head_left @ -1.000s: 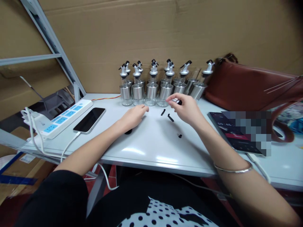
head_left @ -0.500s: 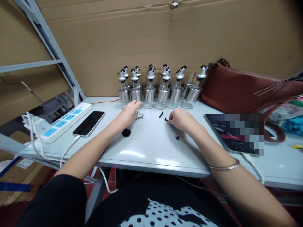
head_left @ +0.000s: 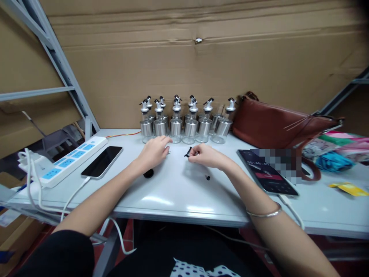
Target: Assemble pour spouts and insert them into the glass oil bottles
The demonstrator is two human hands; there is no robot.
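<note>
My left hand (head_left: pixel 154 152) is closed at the table's middle. A small silver pourer spout (head_left: pixel 168 152) pokes out by its fingertips, mostly hidden. To the right, my right hand (head_left: pixel 206 156) pinches a small black lever piece (head_left: pixel 187 155). Another thin black piece (head_left: pixel 190 149) lies right beside those fingertips; whether the two touch, I cannot tell. Below my left wrist sits a round black cap (head_left: pixel 148 173), partly covered by the forearm. A tiny black plug-like part (head_left: pixel 208 177) lies below my right hand.
Several glass bottles with steel sleeves (head_left: pixel 176 127) and pourer tops stand along the back. A power strip (head_left: pixel 73 159) and a charging phone (head_left: pixel 102 161) are on the left. On the right are a tablet-like device (head_left: pixel 265 169), a brown bag (head_left: pixel 268 121) and a yellow packet (head_left: pixel 350 189).
My right hand has moved left with the black lever piece, up to the thin black piece. Less of the spout shows at my left hand. The view has tilted up slightly.
</note>
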